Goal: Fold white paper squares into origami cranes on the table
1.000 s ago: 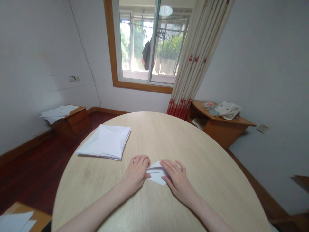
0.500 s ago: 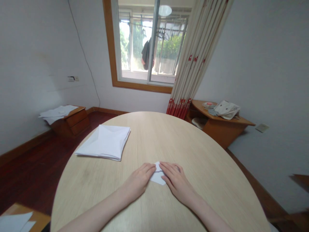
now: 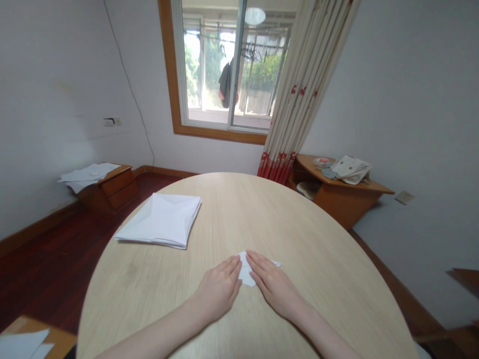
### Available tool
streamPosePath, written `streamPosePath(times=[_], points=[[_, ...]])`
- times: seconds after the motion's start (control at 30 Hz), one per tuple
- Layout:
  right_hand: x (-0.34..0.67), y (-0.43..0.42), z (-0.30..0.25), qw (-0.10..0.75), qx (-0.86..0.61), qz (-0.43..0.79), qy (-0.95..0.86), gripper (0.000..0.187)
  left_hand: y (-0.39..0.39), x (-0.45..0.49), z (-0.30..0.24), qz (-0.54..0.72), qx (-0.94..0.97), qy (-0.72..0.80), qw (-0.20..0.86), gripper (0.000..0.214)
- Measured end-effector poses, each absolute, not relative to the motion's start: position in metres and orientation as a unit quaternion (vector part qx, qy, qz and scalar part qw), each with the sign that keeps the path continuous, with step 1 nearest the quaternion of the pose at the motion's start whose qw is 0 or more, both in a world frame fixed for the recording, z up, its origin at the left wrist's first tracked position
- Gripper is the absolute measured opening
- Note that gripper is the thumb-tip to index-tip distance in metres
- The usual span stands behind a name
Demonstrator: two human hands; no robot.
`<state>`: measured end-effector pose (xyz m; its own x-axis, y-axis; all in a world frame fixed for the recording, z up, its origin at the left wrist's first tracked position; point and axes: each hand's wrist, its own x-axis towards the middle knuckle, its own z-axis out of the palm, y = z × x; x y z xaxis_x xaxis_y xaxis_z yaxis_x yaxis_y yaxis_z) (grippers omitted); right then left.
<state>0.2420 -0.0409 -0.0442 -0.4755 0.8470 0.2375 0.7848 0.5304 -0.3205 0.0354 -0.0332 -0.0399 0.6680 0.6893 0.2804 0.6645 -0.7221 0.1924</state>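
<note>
A small folded piece of white paper [image 3: 246,273] lies on the round light-wood table [image 3: 299,234], close to its near side. From the left, my left hand [image 3: 221,281] rests its outstretched fingers against the paper's left edge. My right hand [image 3: 272,280] lies flat over the paper's right part, fingers extended together and pressing down. A thin white tip of the paper sticks out beyond the right fingers. Both palms face down, and much of the folded paper is hidden beneath the hands.
A stack of white paper [image 3: 160,219] sits at the table's left. Behind stand a low wooden cabinet [image 3: 121,188] with papers on it and, to the right, a wooden corner desk [image 3: 344,199] with a cloth bag [image 3: 352,168]. More sheets [image 3: 24,344] show at lower left.
The left fingers have turned and slid a little down the paper's left edge. The right fingers lie flatter, and a paper tip now shows to their right.
</note>
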Motion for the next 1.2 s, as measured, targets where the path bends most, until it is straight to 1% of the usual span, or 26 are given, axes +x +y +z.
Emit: streamPosePath(times=[0.33,0.47,0.6,0.93,1.07,1.2], points=[[0.234,-0.048,-0.029,0.077,-0.513,0.123,-0.846,0.048,-0.042,0.041,-0.055,0.157,0.914,0.372,-0.050,0.045],[0.230,-0.050,-0.024,0.048,-0.539,0.129,-0.831,0.049,-0.042,0.041,-0.061,0.165,0.913,0.370,-0.055,0.047],[0.228,-0.052,-0.022,0.022,-0.560,0.132,-0.818,0.050,-0.041,0.041,-0.065,0.163,0.914,0.370,-0.036,0.049],[0.231,-0.050,-0.031,0.030,-0.582,0.127,-0.803,0.056,-0.039,0.039,-0.056,0.132,0.918,0.373,0.014,0.051],[0.236,-0.050,-0.031,0.061,-0.552,0.142,-0.819,0.056,-0.036,0.036,-0.053,0.137,0.917,0.374,0.026,0.051],[0.241,-0.049,-0.034,0.091,-0.522,0.139,-0.837,0.054,-0.029,0.032,-0.051,0.149,0.913,0.380,0.025,0.045]])
